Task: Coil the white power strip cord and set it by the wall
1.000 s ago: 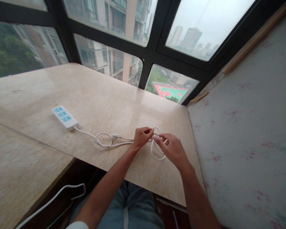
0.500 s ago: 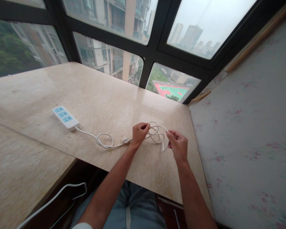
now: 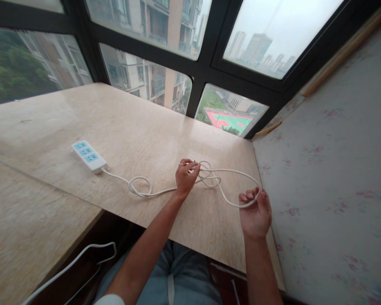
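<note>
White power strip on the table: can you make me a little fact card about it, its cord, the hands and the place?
Thing: flat, rectangular white plastic power strip with blue socket panels
Place: on a beige marbled tabletop
Attached: long, thin white cord, with one small loop near the strip
On the left: bare left hand, closed on the cord beside some tangled loops
On the right: bare right hand, holding the bend of a wider loop
Plug: can't be seen

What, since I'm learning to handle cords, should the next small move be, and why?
Perhaps the left hand should loosen the small loops beside it: they overlap there, while the right hand holds a wide loop of the white cord out near the wall.
</note>
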The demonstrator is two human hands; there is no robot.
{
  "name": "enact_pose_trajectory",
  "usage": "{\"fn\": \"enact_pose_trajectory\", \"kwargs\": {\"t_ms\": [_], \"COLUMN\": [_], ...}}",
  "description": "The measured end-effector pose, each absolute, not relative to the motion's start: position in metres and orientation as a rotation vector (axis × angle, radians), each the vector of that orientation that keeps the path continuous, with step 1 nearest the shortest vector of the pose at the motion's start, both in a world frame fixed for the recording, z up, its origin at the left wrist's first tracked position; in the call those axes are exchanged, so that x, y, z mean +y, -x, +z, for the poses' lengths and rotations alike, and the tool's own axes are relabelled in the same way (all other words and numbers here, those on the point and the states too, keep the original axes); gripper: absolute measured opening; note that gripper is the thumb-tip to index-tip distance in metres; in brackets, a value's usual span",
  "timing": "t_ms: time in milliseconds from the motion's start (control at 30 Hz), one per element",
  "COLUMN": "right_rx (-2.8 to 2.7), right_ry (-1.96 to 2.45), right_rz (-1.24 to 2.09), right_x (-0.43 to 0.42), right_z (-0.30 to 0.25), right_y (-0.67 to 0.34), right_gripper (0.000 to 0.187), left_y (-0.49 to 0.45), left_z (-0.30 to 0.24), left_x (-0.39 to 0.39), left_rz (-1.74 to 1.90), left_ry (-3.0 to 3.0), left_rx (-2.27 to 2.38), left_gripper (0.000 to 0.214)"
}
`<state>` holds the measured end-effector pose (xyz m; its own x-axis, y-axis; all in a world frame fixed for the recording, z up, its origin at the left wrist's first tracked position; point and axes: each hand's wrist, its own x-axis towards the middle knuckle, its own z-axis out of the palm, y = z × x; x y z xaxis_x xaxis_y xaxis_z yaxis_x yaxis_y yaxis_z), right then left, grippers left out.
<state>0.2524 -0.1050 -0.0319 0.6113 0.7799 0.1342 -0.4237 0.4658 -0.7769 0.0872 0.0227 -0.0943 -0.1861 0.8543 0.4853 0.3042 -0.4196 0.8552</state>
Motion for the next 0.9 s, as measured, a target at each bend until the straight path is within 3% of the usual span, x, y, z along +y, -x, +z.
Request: {"fn": "enact_pose_trajectory", "kwargs": {"t_ms": [500, 900], "right_rx": [-0.407, -0.295], "right_ry": [0.537, 0.521], "right_rz": [0.894, 1.042], "right_x": [-0.156, -0.124], "right_z": [-0.072, -0.069], "right_y": [-0.280, -0.307], "right_gripper": [0.021, 0.023], "left_y": [-0.082, -0.080], "left_z": [-0.103, -0.099], "left_x": [0.033, 0.044], "left_rz": [1.447, 1.500], "left_ry": [-1.326, -0.617], "left_rx": [1.440, 0.879], "left_gripper": [0.015, 0.025]}}
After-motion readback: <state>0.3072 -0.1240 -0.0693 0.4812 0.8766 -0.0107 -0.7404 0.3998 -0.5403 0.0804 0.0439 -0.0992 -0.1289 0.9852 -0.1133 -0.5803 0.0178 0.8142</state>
